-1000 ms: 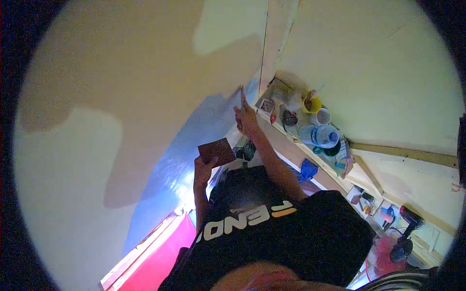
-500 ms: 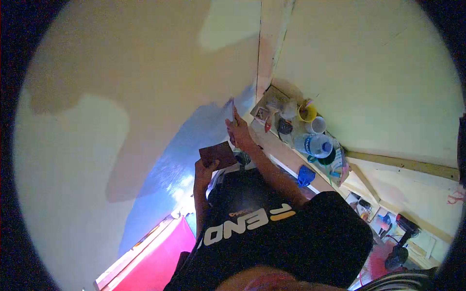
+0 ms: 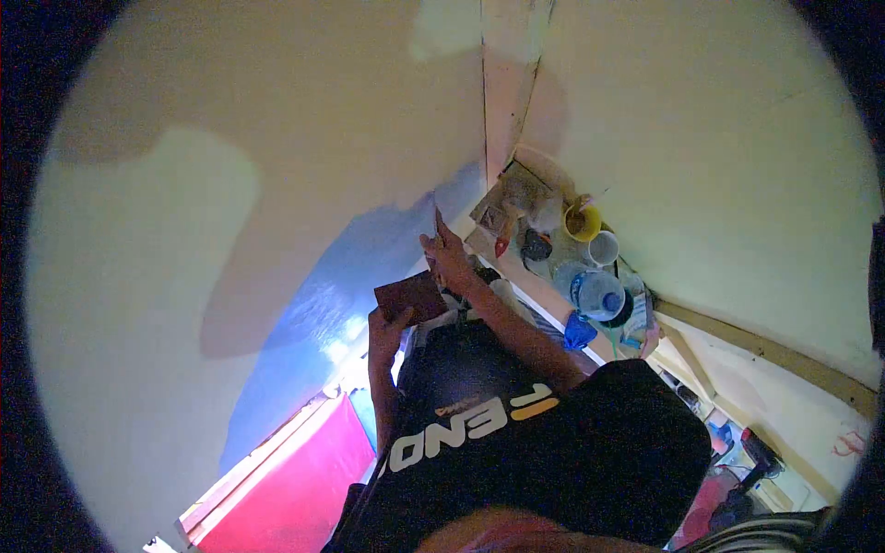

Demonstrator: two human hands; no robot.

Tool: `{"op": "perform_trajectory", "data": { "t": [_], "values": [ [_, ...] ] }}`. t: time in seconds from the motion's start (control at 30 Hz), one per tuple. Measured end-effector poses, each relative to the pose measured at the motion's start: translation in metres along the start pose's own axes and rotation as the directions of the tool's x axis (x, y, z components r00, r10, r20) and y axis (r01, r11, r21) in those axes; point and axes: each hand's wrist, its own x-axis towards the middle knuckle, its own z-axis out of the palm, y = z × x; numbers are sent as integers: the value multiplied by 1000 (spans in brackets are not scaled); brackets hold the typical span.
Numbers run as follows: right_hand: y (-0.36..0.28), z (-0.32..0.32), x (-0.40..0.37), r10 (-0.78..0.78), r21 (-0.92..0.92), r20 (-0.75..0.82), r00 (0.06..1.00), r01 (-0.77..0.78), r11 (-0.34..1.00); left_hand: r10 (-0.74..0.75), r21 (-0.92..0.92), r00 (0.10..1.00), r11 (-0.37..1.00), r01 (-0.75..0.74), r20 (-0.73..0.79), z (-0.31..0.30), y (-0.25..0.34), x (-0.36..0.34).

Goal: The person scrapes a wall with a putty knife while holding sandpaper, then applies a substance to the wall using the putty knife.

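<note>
The left hand [image 3: 385, 334] grips a brown square board [image 3: 410, 294] while, slightly right and farther, the right hand [image 3: 449, 263] grasps what looks like a slim tool [image 3: 437, 219] by the left wall's [image 3: 138, 369] bluish patch [image 3: 318, 286], seemingly working it, which next calls for steady strokes.

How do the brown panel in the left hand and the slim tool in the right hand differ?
The brown panel is broad and flat; the slim tool is narrow. The left hand holds the panel nearer the torso, while the right hand points the tool up toward the wall's bluish area. Both are held one-handed.
</note>
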Motion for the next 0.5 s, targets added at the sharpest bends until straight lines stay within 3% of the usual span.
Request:
{"op": "perform_trajectory", "data": {
  "t": [0.07, 0.13, 0.17, 0.2, 0.23, 0.27, 0.33, 0.37, 0.47, 0.5],
  "values": [
    [-53, -19, -7, 260, 253, 67, 963, -268, 929, -29, 1, 1000, 1000, 29, -4, 7, 3, -2],
    [-50, -23, 3, -51, -23, -55, 997, 50, 999, -66, 4, 998, 998, 66, -3, 13, 3, -1],
    [-50, -25, 2, 192, 195, -62, 979, -177, 965, -66, -15, 998, 998, 66, -11, 16, -2, -1],
    [-82, -24, 2, 421, 401, -18, 907, -379, 834, -64, -32, 998, 997, 63, -18, 17, -8, 0],
    [-33, -14, 8, 202, 196, -57, 978, -187, 963, -62, -48, 998, 997, 61, -23, 18, -13, 1],
    [18, -4, 13, -28, -24, -93, 995, 26, 999, -68, -63, 997, 996, 66, -34, 18, -15, 0],
    [-67, -20, 4, 319, 137, -31, 947, -312, 940, -76, -102, 995, 992, 70, -57, 22, -19, 0],
    [-53, -27, 15, 221, -11, -85, 972, -223, 975, -53, -73, 997, 996, 49, -53, 20, -24, 2],
    [-92, -20, 17, 402, 147, -132, 906, -383, 912, -23, -24, 999, 999, 21, -49, 10, -35, 2],
    [-71, -14, 15, 264, 67, -140, 954, -257, 964, -31, -41, 999, 999, 29, -45, 10, -32, 2]
  ]
}}
